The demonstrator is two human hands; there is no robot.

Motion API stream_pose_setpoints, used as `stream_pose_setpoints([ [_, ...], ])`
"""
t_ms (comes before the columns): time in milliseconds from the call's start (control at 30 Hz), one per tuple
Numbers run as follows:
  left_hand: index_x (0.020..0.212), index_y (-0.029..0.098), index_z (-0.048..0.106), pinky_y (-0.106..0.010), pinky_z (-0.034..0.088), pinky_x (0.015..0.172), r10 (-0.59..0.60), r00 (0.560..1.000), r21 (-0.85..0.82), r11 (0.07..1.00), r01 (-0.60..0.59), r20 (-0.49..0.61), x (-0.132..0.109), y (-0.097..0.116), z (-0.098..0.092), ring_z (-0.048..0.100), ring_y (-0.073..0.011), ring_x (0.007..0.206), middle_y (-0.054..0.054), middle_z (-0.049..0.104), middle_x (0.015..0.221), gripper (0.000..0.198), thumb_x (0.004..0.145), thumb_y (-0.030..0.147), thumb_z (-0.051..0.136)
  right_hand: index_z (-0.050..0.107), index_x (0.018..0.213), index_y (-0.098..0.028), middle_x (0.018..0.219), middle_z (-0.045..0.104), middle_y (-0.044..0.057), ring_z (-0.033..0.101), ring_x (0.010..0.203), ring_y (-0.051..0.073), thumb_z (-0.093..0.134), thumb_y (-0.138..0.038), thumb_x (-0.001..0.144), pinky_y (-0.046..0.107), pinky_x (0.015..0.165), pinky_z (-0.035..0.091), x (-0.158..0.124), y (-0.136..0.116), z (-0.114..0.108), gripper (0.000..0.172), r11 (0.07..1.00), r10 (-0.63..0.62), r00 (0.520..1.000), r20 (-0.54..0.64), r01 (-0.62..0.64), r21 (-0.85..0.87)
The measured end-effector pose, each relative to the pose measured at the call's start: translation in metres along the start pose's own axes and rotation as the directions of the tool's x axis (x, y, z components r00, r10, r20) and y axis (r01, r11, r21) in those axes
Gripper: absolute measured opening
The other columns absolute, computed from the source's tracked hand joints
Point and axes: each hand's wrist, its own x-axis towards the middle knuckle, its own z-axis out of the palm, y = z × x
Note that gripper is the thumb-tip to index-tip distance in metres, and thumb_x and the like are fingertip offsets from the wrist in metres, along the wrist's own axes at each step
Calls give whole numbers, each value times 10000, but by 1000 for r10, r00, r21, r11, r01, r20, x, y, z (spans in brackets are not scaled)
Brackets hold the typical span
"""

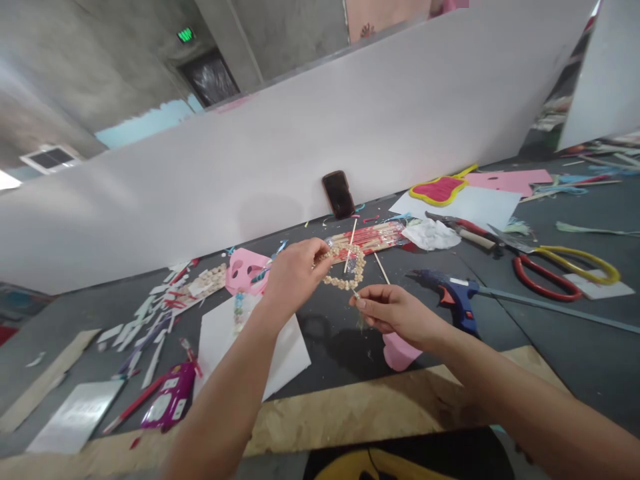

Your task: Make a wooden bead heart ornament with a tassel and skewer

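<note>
My left hand (300,270) is closed, thumb and fingers pinching the left side of a loop of small cream beads (359,265) above the dark table. Just below that loop, my right hand (387,308) pinches a thin pale strand (355,293) at the beads' lower edge. Something greenish and blurred hangs under the right fingertips. Behind the beads lie wooden sticks in a red-printed wrapper (385,235). To the right of my right hand rests a blue glue gun (453,293), and a pink piece (400,352) lies below that hand.
Large scissors (547,280) and pliers (463,225) lie on the right. A phone (339,193) leans against the white partition (280,153). White paper (290,353), a pink cutout (245,270), paper strips and a purple device (170,397) are on the left. A wooden strip (310,417) edges the table.
</note>
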Motion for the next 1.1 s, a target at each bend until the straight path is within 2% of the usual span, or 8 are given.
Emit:
stream_pose_setpoints([
  [233, 851, 226, 616, -275, 400, 632, -119, 991, -124, 984, 125, 55, -1, 0, 7, 601, -164, 729, 2, 671, 794, 158, 829, 352, 523, 580, 809, -147, 558, 470, -56, 276, 435, 22, 694, -499, 711, 206, 418, 138, -6, -6, 2, 383, 1000, -27, 996, -81, 26, -13],
  [467, 823, 199, 621, -249, 398, 564, -120, 981, -310, 937, 163, 154, 0, -12, 19, 577, -146, 652, -6, 655, 743, 199, 803, 377, 533, 605, 853, -162, 567, 466, -45, 376, 507, 64, 668, -522, 716, 211, 440, 207, -9, -10, 2, 390, 988, -79, 991, -110, 63, -140],
  [700, 810, 174, 620, -227, 404, 528, -149, 957, -518, 814, 261, 247, -1, -17, 23, 542, -112, 591, -1, 633, 710, 218, 771, 387, 594, 604, 816, -174, 573, 464, -37, 379, 506, 72, 631, -524, 741, 220, 439, 221, -11, -13, 2, 360, 972, -105, 984, -142, 71, -223],
  [800, 823, 166, 620, -222, 412, 536, -144, 950, -587, 757, 285, 276, -1, -16, 24, 528, -97, 576, 7, 622, 703, 210, 768, 369, 610, 601, 862, -177, 584, 475, -38, 405, 522, 78, 644, -507, 727, 217, 446, 237, -10, -14, 2, 359, 974, -104, 983, -149, 70, -214],
  [867, 831, 169, 619, -220, 414, 544, -121, 954, -600, 754, 267, 273, -2, -16, 23, 527, -95, 580, 13, 615, 701, 202, 775, 362, 608, 582, 917, -181, 582, 477, -44, 418, 531, 84, 663, -483, 710, 215, 450, 246, -10, -14, 2, 375, 979, -97, 982, -160, 65, -193],
  [967, 836, 184, 613, -233, 425, 580, -77, 974, -545, 818, 185, 214, -3, -16, 21, 546, -108, 617, 16, 624, 724, 185, 796, 363, 589, 547, 972, -182, 579, 480, -52, 402, 528, 80, 668, -453, 713, 210, 459, 252, -7, -12, 2, 394, 982, -86, 983, -163, 56, -180],
  [1100, 883, 211, 606, -274, 432, 684, 26, 999, -308, 951, -12, 43, -4, -11, 11, 583, -143, 739, 5, 657, 843, 139, 838, 329, 550, 538, 1015, -175, 576, 475, -58, 379, 522, 76, 657, -432, 729, 213, 475, 273, -3, -5, -3, 402, 975, -113, 980, -166, 77, -211],
])
